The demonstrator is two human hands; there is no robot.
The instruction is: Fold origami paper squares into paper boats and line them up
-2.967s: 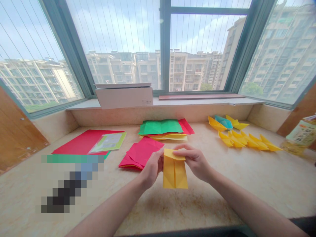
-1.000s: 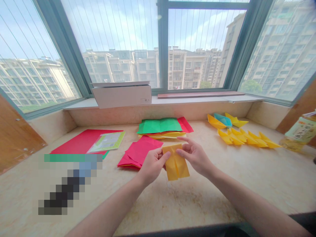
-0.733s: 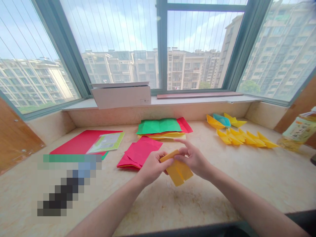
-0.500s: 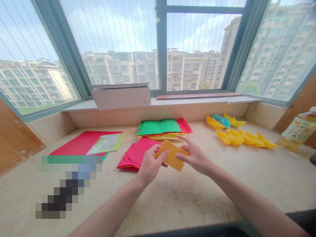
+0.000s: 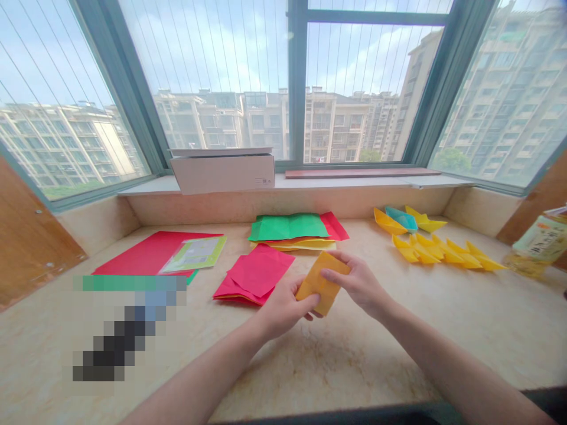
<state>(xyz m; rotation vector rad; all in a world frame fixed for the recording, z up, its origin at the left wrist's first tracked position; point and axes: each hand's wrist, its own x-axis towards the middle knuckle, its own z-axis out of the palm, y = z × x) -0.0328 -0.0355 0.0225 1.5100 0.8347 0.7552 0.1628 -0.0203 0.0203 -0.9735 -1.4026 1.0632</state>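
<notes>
Evidently both hands share one folded yellow paper [image 5: 318, 285], which is held tilted above the bench [image 5: 376, 360] between their fingers. The left hand [image 5: 287, 304] pinches its lower left side, thumb laid over the face and the other fingers curled behind. The right hand [image 5: 361, 280] grips the upper right part, thumb pressed on the face and fingers bent around the far edge.

Just to the left of the left fingers lies a stack of crimson paper [image 5: 261, 271], with thin yellow edges showing underneath. Beyond the fingers, a creased green sheet [image 5: 290, 226] rests on top of yellow sheets [image 5: 305, 244], and a red sheet [image 5: 335, 226] sticks out at its right end. Well to the left of the fingers is a large red sheet [image 5: 137, 254], partly covered by a clear packet [image 5: 197, 252] with a lime border; a pixelated patch [image 5: 117, 336] hides whatever lies nearer.

Off to the right and beyond the fingers sit yellow origami boats [image 5: 443, 251] in a row, with a teal boat [image 5: 401, 219] between two more yellow ones behind. Farther right stands a labelled bottle [image 5: 543, 239] of yellowish liquid. A white box [image 5: 224, 175] sits on the windowsill [image 5: 336, 184], beyond the fingers and to their left.
</notes>
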